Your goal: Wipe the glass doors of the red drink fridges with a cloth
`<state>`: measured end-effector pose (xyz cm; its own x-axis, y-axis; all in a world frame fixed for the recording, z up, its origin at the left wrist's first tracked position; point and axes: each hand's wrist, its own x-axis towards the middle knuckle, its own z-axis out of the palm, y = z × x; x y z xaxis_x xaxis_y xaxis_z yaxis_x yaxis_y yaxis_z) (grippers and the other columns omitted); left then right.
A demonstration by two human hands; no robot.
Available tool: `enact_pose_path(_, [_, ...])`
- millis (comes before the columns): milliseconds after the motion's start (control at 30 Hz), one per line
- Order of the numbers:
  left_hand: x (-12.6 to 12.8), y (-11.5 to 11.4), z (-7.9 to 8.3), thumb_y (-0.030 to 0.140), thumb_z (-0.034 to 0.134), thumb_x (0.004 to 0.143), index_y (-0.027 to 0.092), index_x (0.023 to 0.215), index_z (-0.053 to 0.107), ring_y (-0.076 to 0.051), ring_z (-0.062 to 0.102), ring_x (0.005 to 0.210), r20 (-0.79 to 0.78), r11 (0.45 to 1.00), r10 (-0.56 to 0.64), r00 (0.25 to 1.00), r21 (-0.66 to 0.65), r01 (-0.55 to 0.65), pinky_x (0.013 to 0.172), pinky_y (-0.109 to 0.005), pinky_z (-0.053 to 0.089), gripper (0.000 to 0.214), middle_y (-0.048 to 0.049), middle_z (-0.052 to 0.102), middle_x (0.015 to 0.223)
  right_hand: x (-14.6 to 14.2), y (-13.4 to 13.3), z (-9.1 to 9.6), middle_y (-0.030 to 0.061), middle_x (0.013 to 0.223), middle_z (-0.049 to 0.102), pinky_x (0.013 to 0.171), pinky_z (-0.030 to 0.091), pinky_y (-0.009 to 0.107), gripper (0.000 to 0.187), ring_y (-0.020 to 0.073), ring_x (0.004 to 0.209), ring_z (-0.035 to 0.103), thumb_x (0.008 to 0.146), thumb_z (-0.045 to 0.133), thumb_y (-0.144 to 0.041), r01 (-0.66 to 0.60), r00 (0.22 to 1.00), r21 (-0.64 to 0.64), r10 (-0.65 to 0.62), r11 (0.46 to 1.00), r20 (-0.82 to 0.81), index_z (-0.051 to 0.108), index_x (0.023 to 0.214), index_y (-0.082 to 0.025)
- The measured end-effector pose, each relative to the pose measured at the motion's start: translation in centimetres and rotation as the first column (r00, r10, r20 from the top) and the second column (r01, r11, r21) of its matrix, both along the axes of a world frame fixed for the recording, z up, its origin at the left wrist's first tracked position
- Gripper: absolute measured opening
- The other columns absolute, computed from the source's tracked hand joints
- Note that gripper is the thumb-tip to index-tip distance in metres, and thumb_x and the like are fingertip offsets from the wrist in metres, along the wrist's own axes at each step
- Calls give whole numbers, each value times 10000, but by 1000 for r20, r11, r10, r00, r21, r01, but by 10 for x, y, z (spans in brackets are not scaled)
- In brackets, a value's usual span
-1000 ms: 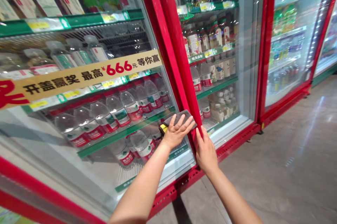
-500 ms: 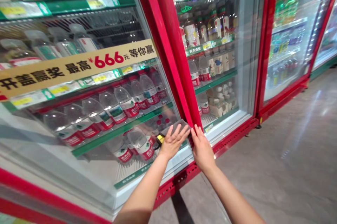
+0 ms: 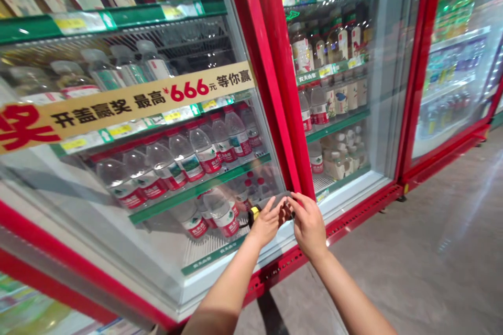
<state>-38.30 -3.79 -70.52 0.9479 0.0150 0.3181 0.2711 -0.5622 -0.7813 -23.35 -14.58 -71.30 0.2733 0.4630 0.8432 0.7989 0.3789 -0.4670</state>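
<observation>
My left hand [image 3: 265,224] is in front of the cooler's glass door, its fingers bent and closed at a thin dark grey cloth-like piece [image 3: 280,198]. My right hand [image 3: 309,222] is just to the right, its fingertips pinched together at the right end of the same piece. Both hands are low by the red door frame [image 3: 275,130], nearly touching each other. A small yellow and black object [image 3: 254,213] shows beside my left fingers; what it is I cannot tell. Behind the glass, water bottles [image 3: 223,214] with red and white labels stand on the bottom shelf.
More water bottles [image 3: 208,151] line the shelf above, below a tan banner [image 3: 157,99] across the glass. A second cooler door [image 3: 387,88] stands at the right, with further coolers beyond. Grey floor [image 3: 432,261] stretches along the red base rail [image 3: 361,209].
My spread hands have drawn inward, and the fingers have curled and closed on the grey piece. The view has shifted, so the coolers appear farther right.
</observation>
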Motion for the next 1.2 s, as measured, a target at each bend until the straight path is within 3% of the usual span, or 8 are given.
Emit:
enact_pose_path(167, [3,-3,31,201,499,959,270,1521,436,-259,65,1572,322,979,197,926,-17,-203,1279,-572,-61,570,5,215,1672,-2,-1,3,105,1312,642,1041,512,489,573,244,1259,567,863,431,-24,-31,999,46,29,998,44,593,1364,-251])
enact_pose_path(400, [-23,-7,-26,152,436,984,319,1469,485,-111,313,1500,120,984,108,987,-156,-88,1289,-428,60,515,44,452,1567,-11,3,10,137,1539,465,1075,501,497,691,269,1444,421,884,412,-7,-45,987,7,43,999,152,428,1523,-271])
enact_pose_path(500, [-30,-5,-16,164,408,991,363,1454,497,-79,265,1511,133,984,104,986,-156,-83,1285,-376,96,511,90,451,1564,-18,5,14,157,1589,392,1079,498,508,744,280,1477,372,895,410,-3,-53,985,-2,53,999,167,311,1579,-276])
enact_pose_path(600, [-46,-11,4,164,490,952,326,1494,462,-192,120,1561,303,970,226,926,-154,-187,1284,-514,-10,567,43,335,1629,-24,5,16,159,1592,388,1087,493,513,793,281,1486,357,891,414,6,-56,982,-18,58,998,178,230,1604,-287])
enact_pose_path(700, [-70,-23,-2,157,584,897,322,1499,465,-252,32,1571,433,940,340,835,-157,-302,1261,-597,-72,635,12,265,1653,-30,6,17,142,1603,379,1117,467,518,834,276,1506,317,878,404,24,-77,971,-45,85,996,225,180,1615,-296])
enact_pose_path(900, [-92,-30,-23,201,511,931,381,1344,606,-138,33,1558,179,982,177,968,-100,-161,1278,-464,117,461,110,322,1634,-47,11,16,151,1638,307,1141,427,557,828,290,1534,232,912,409,-7,-105,951,-75,122,992,284,92,1623,-290])
enact_pose_path(1067, [-97,-36,10,239,609,911,355,1469,495,-223,-5,1574,467,933,356,809,-135,-333,1276,-556,-27,581,67,253,1661,-55,12,17,133,1659,258,1149,416,562,865,290,1537,213,889,397,23,-125,945,-97,148,987,292,83,1621,-313])
enact_pose_path(1200, [-117,-51,-10,200,679,848,345,1494,469,-269,-36,1575,579,897,426,696,-167,-410,1274,-569,-31,694,41,173,1684,-56,13,19,110,1672,227,1150,414,566,912,291,1535,218,852,394,53,-127,948,-92,148,988,282,88,1618,-337])
